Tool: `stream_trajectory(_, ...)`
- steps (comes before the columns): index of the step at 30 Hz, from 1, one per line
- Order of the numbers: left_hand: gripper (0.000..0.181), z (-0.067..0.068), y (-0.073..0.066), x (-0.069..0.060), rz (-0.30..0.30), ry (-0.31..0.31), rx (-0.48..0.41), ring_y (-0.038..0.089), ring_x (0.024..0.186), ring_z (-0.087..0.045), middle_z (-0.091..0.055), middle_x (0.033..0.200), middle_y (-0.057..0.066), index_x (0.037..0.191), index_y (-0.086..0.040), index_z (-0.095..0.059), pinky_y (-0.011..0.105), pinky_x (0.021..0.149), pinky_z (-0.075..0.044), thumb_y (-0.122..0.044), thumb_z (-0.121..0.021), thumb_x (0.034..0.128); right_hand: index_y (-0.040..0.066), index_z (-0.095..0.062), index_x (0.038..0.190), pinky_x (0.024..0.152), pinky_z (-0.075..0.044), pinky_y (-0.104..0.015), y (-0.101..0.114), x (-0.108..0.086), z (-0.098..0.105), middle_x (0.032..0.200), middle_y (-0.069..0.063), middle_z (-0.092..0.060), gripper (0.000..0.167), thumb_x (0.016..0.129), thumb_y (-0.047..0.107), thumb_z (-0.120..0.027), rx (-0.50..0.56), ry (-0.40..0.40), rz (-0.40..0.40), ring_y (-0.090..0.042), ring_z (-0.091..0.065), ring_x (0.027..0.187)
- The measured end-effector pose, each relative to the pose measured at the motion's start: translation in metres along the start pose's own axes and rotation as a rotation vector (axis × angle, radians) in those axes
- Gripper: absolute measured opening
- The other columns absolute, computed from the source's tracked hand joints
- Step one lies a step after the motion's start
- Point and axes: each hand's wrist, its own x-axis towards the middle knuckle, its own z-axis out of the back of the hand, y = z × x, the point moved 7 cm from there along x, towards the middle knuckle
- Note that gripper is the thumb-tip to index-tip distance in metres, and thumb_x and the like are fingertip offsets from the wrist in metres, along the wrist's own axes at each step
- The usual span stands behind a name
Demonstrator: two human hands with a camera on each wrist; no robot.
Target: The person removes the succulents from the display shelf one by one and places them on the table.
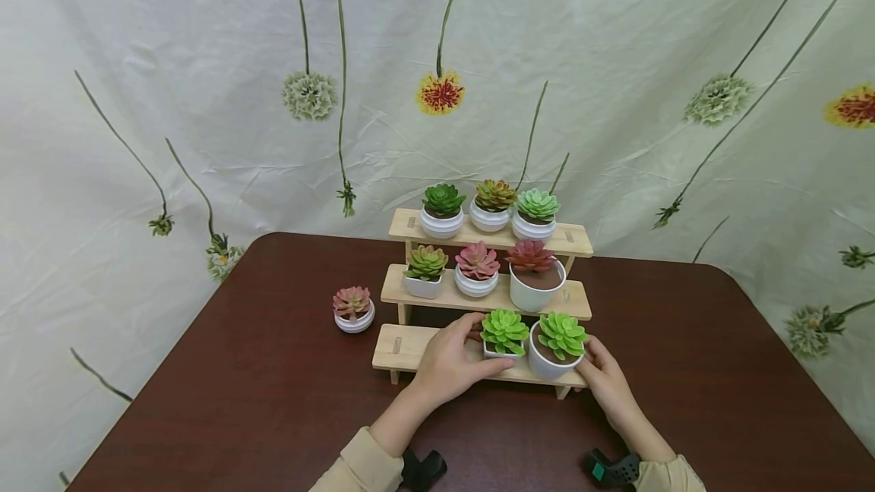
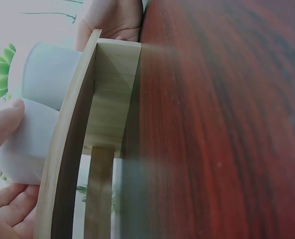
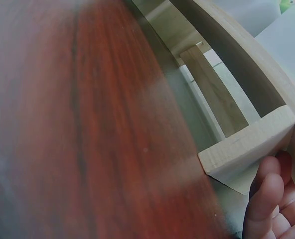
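On the bottom step of a light wooden plant stand (image 1: 403,346), my left hand (image 1: 447,359) grips a small white square pot with a bright green succulent (image 1: 504,331), thumb in front and fingers behind. Beside it stands a larger round white pot with a bright green succulent (image 1: 557,344). My right hand (image 1: 604,378) is around the right side of this round pot, at the step's end. The right wrist view shows curled fingers (image 3: 269,194) by the stand's leg; the contact with the pot is hidden there. In the left wrist view, the thumb (image 2: 5,124) presses the square pot.
Potted succulents fill the upper steps: three on top, including a dark green one (image 1: 443,207), and three in the middle, including a dark red one (image 1: 532,272). A pink succulent in a white pot (image 1: 352,310) stands left of the stand on the dark wooden table (image 1: 239,386).
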Motion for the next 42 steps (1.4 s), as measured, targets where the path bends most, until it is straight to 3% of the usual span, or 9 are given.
stream_trajectory(7, 0.063, 0.001, 0.003, -0.001, 0.027, -0.002, -0.036, 0.009, 0.087, -0.062, -0.065, 0.102, -0.003, 0.115, -0.014, -0.059, 0.028, 0.075, -0.048, -0.049, -0.081, 0.0671, -0.003, -0.046, 0.117, 0.051, -0.046, -0.027, 0.000, 0.000, 0.000, 0.072, -0.001, -0.060, 0.023, 0.098, 0.010, -0.048, 0.003, -0.009, -0.010, -0.012, -0.054, 0.055)
stream_trajectory(15, 0.066, 0.002, 0.002, -0.001, 0.047, 0.069, -0.082, 0.010, 0.087, -0.062, -0.064, 0.102, -0.004, 0.115, -0.014, -0.059, 0.029, 0.076, -0.049, -0.050, -0.082, 0.0646, -0.003, -0.046, 0.116, 0.051, -0.046, -0.027, 0.000, 0.000, 0.000, 0.072, -0.002, -0.059, 0.023, 0.098, 0.010, -0.048, 0.005, -0.012, -0.013, -0.012, -0.054, 0.054)
stream_trajectory(21, 0.064, 0.005, -0.004, -0.001, 0.024, 0.087, -0.097, 0.013, 0.086, -0.062, -0.063, 0.100, -0.006, 0.115, -0.015, -0.059, 0.029, 0.075, -0.050, -0.050, -0.081, 0.0655, -0.003, -0.046, 0.116, 0.051, -0.045, -0.027, 0.000, 0.000, 0.001, 0.071, -0.002, -0.059, 0.023, 0.098, 0.010, -0.048, 0.006, -0.011, -0.016, -0.012, -0.054, 0.054)
stream_trajectory(34, 0.064, 0.019, -0.006, -0.004, -0.016, 0.053, -0.133, 0.014, 0.084, -0.062, -0.062, 0.098, -0.006, 0.116, -0.014, -0.059, 0.030, 0.074, -0.051, -0.045, -0.084, 0.0648, -0.001, -0.047, 0.116, 0.050, -0.045, -0.027, 0.000, 0.000, 0.001, 0.071, -0.004, -0.060, 0.022, 0.098, 0.010, -0.048, 0.010, -0.013, -0.004, -0.012, -0.054, 0.054)
stream_trajectory(42, 0.067, 0.026, -0.003, -0.005, 0.012, 0.031, -0.112, 0.010, 0.085, -0.060, -0.063, 0.098, -0.006, 0.116, -0.015, -0.059, 0.031, 0.076, -0.050, -0.047, -0.084, 0.0633, -0.002, -0.047, 0.119, 0.051, -0.046, -0.027, 0.000, 0.001, 0.001, 0.069, -0.003, -0.059, 0.026, 0.098, 0.013, -0.049, 0.006, -0.009, -0.005, -0.013, -0.054, 0.053)
